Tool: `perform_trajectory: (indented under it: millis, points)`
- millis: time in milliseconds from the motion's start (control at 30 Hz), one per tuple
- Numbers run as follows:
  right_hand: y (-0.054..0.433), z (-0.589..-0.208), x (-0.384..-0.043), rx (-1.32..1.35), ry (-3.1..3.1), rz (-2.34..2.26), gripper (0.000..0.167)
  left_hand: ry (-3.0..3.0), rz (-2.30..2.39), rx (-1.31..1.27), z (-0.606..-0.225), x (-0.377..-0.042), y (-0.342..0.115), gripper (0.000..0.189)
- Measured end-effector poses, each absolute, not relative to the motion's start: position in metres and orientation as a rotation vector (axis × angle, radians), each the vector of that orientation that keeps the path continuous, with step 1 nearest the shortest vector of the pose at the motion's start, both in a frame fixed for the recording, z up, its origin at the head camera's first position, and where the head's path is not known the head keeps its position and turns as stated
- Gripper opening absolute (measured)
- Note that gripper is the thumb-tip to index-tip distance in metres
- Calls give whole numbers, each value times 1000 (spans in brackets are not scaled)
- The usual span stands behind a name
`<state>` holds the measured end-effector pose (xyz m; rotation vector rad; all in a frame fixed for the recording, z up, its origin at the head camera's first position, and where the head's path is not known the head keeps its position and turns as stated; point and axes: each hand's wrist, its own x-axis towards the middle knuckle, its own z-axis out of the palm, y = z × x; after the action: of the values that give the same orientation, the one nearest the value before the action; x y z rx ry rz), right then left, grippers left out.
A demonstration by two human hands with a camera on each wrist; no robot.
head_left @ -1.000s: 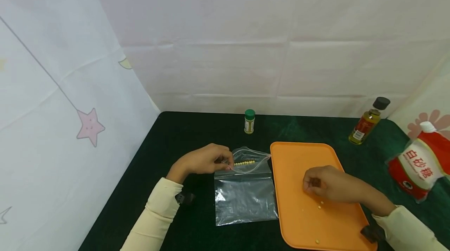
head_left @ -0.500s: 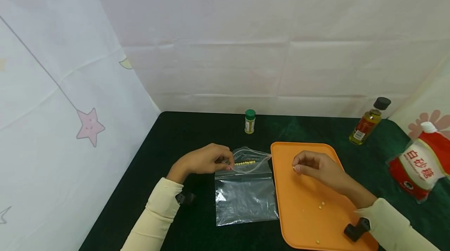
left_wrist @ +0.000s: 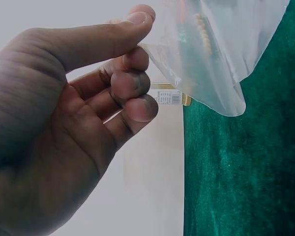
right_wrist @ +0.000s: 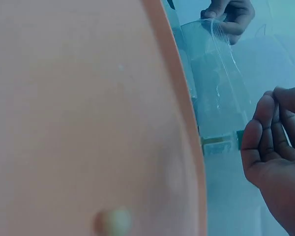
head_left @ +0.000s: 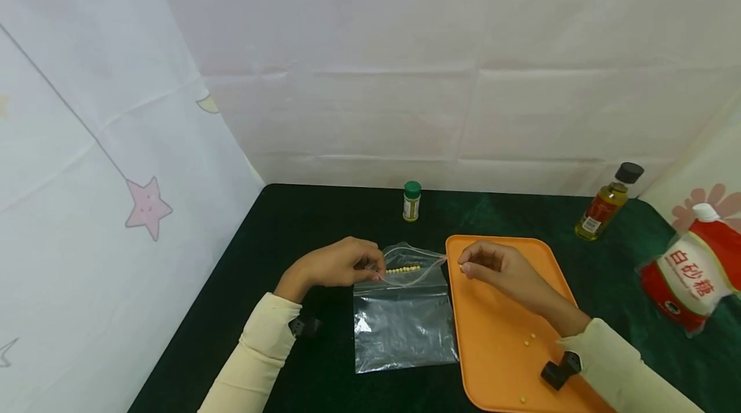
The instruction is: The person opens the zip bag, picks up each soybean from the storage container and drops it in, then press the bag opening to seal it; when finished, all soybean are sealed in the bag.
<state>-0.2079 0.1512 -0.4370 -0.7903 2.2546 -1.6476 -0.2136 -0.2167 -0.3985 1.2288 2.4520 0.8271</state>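
I'd keep the bag's mouth propped wide, pinch lightly, and let go well inside so the bean doesn't skip off. Bag's on the bench, tray at its 3 o'clock. Left hand, at its 10, clamps the mouth edge; right hand, at its 2, tips together, seemingly on that bean.

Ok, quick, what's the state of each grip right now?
Left grip: closed, holding the edge of the clear bag.
Right grip: closed, seemingly holding a small pale piece, too tiny to identify.
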Motion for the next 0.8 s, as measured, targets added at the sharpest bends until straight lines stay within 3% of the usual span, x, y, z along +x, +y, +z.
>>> perform_trajectory:
  millis: [433,633,800]
  points:
    - [93,-418,-211,-939,2690,-1401,19,2450,835,1256,-402,-215,-216,6]
    - [105,-413,-209,-980,2749,-1350,19,2467,818,1243,-399,-215,-216,6]
    - [133,-399,-208,-1111,2748,-1072,6,2450,832,1245,-399,-215,-218,6]
